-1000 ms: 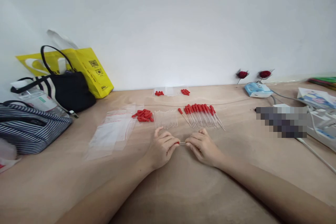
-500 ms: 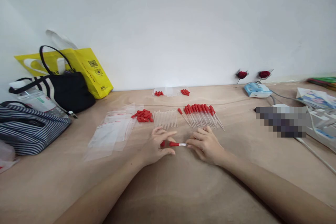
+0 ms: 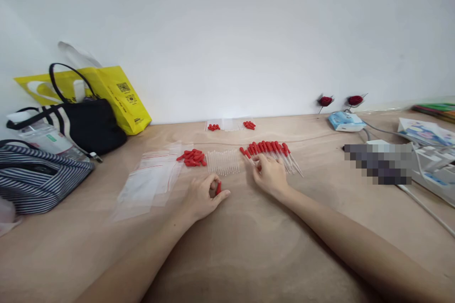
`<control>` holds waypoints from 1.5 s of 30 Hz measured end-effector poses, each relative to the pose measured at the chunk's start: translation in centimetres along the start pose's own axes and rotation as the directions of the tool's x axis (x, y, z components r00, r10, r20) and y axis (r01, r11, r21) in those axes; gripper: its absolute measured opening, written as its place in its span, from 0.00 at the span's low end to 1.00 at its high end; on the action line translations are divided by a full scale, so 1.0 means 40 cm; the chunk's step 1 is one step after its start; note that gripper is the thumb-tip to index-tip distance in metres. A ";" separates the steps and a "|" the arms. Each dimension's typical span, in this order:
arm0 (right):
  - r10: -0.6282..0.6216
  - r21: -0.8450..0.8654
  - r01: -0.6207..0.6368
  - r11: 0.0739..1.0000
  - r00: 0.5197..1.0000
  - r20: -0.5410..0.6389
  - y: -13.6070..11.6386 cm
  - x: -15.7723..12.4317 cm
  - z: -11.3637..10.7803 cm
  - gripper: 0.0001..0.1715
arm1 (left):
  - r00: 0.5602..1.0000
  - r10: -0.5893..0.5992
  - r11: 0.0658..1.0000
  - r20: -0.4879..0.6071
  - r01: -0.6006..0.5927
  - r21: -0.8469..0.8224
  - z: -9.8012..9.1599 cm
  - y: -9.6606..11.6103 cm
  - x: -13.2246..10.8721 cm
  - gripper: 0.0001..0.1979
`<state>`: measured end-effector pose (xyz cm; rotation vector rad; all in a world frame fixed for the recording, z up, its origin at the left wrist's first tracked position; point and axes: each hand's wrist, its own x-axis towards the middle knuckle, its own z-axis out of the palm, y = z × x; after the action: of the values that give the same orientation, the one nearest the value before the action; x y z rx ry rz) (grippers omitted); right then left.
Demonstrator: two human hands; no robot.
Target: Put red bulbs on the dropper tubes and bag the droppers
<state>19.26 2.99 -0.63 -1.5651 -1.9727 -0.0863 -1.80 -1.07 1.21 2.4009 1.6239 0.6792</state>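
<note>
My left hand [image 3: 202, 195] rests on the wooden table [image 3: 249, 255], its fingers curled round a small red rubber cap [image 3: 218, 187]. My right hand [image 3: 269, 173] lies further back, fingers closed on a red-capped clear dropper [image 3: 259, 167] at the near edge of the row of finished droppers [image 3: 272, 151]. A row of bare clear tubes [image 3: 223, 161] lies between the hands. A heap of loose red caps [image 3: 192, 156] sits left of the tubes.
Clear zip bags [image 3: 149, 177] lie left of the caps. A striped bag [image 3: 35, 175], a black handbag [image 3: 88, 123] and a yellow bag [image 3: 117, 94] stand far left. More caps [image 3: 231, 126] lie by the wall. A power strip [image 3: 432, 168], cables and booklets fill the right.
The hands have parted. My right hand has carried the capped dropper back to the row of finished ones. My left hand stayed near, holding another red cap.
</note>
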 end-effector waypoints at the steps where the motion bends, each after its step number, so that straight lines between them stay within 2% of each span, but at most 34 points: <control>1: 0.034 -0.029 -0.033 0.999 0.999 0.019 -0.007 0.017 0.008 0.10 | 1.000 0.000 1.000 0.002 0.000 0.013 0.003 0.000 0.000 0.10; 7: 0.157 -0.156 -0.139 0.978 0.981 0.114 -0.025 0.079 0.043 0.11 | 1.000 0.012 0.999 0.003 -0.012 0.036 0.012 -0.011 -0.005 0.07; 15: 0.137 -0.146 -0.119 0.982 0.984 0.116 -0.016 0.080 0.053 0.13 | 0.995 0.104 0.991 -0.005 -0.103 0.088 0.004 -0.011 -0.001 0.06; 20: 0.146 -0.140 -0.128 0.982 0.981 0.129 -0.055 0.094 0.058 0.14 | 0.992 0.127 0.989 -0.013 -0.126 0.078 0.007 -0.014 0.001 0.07; 26: 0.268 -0.195 -0.225 0.955 0.933 0.240 -0.108 0.127 0.073 0.16 | 0.993 0.115 0.989 -0.021 -0.112 0.097 0.014 -0.020 -0.001 0.07; 34: 0.309 -0.198 -0.261 0.945 0.913 0.268 -0.128 0.142 0.084 0.15 | 0.993 0.113 0.990 -0.030 -0.110 0.092 0.016 -0.024 -0.004 0.05; 38: 0.230 -0.162 -0.193 0.968 0.939 0.255 -0.109 0.122 0.044 0.17 | 0.989 0.140 0.987 -0.047 -0.136 0.089 0.017 -0.020 -0.007 0.05; 41: 0.103 -0.086 -0.083 0.993 0.961 0.256 -0.055 0.071 0.005 0.16 | 0.987 0.150 0.988 -0.063 -0.147 0.047 0.021 -0.012 -0.008 0.05; 43: -0.134 0.073 0.123 0.990 0.975 0.180 -0.007 0.022 -0.017 0.15 | 0.983 0.173 0.985 -0.061 -0.172 0.013 0.025 -0.006 -0.007 0.05; 45: -0.308 0.146 0.296 0.944 0.949 0.067 0.039 -0.027 -0.034 0.15 | 0.972 0.229 0.973 -0.052 -0.231 -0.019 0.032 0.000 -0.004 0.05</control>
<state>21.34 1.97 -0.55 -1.1899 -2.2280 -0.0068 -1.28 -1.05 0.05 2.5987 1.3558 0.7965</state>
